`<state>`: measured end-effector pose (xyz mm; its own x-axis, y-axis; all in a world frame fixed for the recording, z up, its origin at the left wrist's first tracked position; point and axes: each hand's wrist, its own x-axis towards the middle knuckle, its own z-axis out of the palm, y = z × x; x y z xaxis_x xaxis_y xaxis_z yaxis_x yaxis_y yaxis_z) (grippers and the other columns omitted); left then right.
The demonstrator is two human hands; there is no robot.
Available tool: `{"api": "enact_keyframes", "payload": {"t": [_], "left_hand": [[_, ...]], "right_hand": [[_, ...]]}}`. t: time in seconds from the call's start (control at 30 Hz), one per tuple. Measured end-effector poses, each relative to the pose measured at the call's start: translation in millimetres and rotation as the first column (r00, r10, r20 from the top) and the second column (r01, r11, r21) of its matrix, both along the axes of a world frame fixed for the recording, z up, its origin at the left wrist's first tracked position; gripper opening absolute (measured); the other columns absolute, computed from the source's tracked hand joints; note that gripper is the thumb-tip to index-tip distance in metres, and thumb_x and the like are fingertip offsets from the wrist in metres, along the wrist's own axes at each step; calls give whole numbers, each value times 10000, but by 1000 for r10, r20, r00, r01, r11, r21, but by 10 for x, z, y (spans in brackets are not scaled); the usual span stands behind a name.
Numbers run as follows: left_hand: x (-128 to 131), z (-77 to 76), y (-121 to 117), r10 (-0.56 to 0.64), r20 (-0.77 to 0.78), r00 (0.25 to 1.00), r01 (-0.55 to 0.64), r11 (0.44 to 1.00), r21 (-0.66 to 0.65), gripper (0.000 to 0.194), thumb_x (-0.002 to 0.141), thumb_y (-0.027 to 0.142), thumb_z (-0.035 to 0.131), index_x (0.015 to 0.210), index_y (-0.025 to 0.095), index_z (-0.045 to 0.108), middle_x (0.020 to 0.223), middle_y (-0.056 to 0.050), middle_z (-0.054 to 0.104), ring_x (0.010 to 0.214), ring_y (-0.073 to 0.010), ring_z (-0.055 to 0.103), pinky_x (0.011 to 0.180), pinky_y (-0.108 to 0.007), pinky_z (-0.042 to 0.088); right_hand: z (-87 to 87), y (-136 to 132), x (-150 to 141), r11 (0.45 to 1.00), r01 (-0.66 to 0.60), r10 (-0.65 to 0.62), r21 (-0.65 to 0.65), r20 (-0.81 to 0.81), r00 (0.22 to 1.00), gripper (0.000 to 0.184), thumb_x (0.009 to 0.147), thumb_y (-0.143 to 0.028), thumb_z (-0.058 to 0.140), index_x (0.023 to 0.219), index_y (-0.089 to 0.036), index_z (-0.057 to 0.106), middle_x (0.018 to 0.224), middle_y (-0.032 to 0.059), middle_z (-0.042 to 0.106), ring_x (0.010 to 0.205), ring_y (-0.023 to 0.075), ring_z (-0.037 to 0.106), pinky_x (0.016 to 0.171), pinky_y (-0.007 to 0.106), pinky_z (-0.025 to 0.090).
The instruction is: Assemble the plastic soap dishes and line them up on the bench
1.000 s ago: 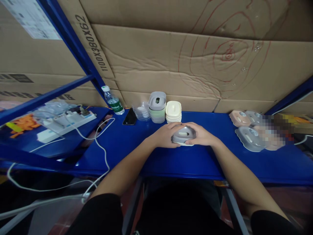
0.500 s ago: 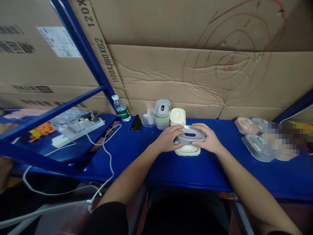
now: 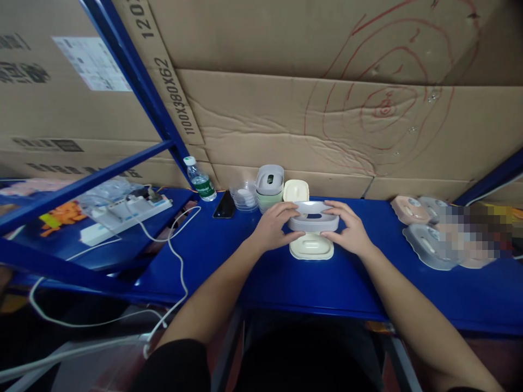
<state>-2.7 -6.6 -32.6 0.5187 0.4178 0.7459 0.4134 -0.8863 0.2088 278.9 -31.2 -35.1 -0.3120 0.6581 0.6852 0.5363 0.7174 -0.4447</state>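
Observation:
A grey plastic shell with an oval slot is held between both hands, slightly tilted. My left hand grips its left end, thumb low and fingers on the top edge. On its right end my right hand has the same kind of hold. Just below and nearer me, a cream plastic lid with a raised oval lies on the blue table. Behind my hands stand a stack of cream pieces and green bowls topped by another slotted grey shell.
Left of the stacks are clear round bowls, a black phone and a water bottle. A power strip with a white cable lies farther left. Lidded containers sit at the right. A cardboard wall rises behind.
Both hands have moved the grey shell slightly up and away from me. More of the cream lid below it shows now.

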Motion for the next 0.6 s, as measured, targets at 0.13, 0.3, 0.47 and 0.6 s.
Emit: {"api": "enact_keyframes", "payload": {"t": [0.13,0.3,0.47,0.6], "left_hand": [[-19,30,-28,-74,-50,996,68,993,-99,404,968,433,591,1308,215,569,1330,-149,649,1265,-287,613,1078,-521,499],[-25,17,-43,-84,-39,996,77,983,-168,342,980,387,569,1281,226,571,1471,-167,530,1376,-301,532,1133,-531,467],[15,-11,-49,-80,19,997,82,984,-158,389,931,422,667,1251,217,583,1580,-198,402,1437,-330,479,1128,-541,477],[7,-11,-25,5,80,997,-5,1000,-3,355,896,443,714,1162,225,624,1463,-165,536,1347,-307,561,1079,-516,517]], "right_hand": [[-6,-3,0,999,11,-13,-34,-60,998,553,793,-555,811,1248,-294,634,1369,127,645,1282,353,607,1064,575,502],[-24,1,14,1000,15,-17,-26,-100,995,506,790,-504,804,1213,-302,613,1446,125,579,1344,373,551,1065,595,491],[21,-47,-3,999,27,-25,39,-60,998,495,783,-486,805,1197,-295,613,1520,131,499,1413,404,479,1130,643,432],[6,-47,-26,998,44,-40,41,-95,995,746,810,-491,800,1459,-329,469,1645,132,331,1473,420,403,1082,630,499]]}}
